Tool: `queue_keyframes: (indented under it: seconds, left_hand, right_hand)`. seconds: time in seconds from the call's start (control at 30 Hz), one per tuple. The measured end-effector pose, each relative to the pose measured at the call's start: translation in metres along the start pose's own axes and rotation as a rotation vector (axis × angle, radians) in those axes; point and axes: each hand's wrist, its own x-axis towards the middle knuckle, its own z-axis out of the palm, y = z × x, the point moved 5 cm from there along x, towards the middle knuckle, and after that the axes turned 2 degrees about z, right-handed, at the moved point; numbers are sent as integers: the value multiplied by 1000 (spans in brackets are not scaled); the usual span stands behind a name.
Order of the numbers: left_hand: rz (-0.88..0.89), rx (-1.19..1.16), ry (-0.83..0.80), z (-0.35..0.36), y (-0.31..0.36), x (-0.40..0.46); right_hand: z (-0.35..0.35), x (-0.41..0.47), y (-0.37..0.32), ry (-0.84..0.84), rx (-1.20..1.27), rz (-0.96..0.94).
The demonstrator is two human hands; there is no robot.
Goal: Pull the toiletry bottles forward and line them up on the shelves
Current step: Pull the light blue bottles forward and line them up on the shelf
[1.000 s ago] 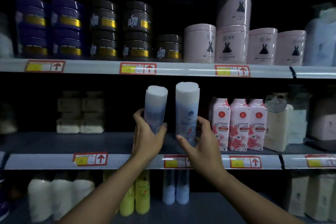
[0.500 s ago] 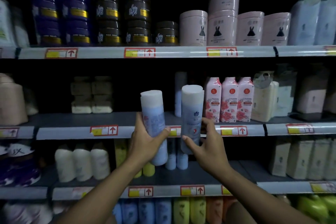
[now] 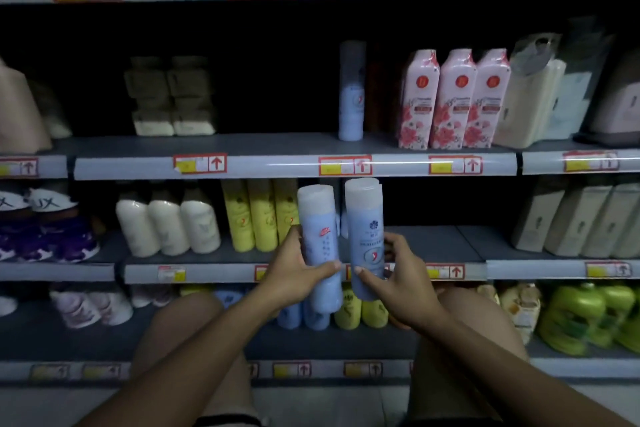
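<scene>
Left hand [image 3: 294,274] grips a blue bottle [image 3: 320,246] around its lower half: thumb across the front, fingers curled behind. Bottle is upright, tilted slightly left, white cap up. Right hand [image 3: 394,282] grips a second blue bottle [image 3: 364,239] the same way, thumb on the front near the base, fingers wrapped round the right side. Both bottles are in the air, just beside each other (touching or not, can't tell), in front of the front edge of the third shelf [image 3: 214,273].

One matching blue bottle [image 3: 351,94] stands alone on the shelf above [image 3: 277,166], set back from the front edge, left of three pink bottles [image 3: 453,100]. More blue bottles [image 3: 294,314] stand on the bottom shelf [image 3: 69,340], directly below the hands, with yellow bottles [image 3: 363,312] to their right. Behind the held pair, tall yellow bottles [image 3: 259,215] and white bottles [image 3: 169,222] line the third shelf near its front edge. Both knees [image 3: 180,322] show below the forearms.
</scene>
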Motion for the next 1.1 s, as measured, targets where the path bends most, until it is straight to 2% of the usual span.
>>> queue_keyframes:
  seconds: [0.2,0.37,0.73,0.93,1.1]
  left_hand:
    - [8,187,53,3,-30,16]
    - [-37,225,116,9,-50,42]
    - [-10,210,361,19,-63,118]
    - [33,209,353,23,-77,145]
    - [43,193,347,36,-96,153]
  right_hand:
    - [17,10,42,-88,-22,135]
    - [26,33,69,-119,-44,236]
    - [40,109,87,-127,-2,224]
    - [53,133,106,-77,78,234]
    - [65,133,116,-58,51,221]
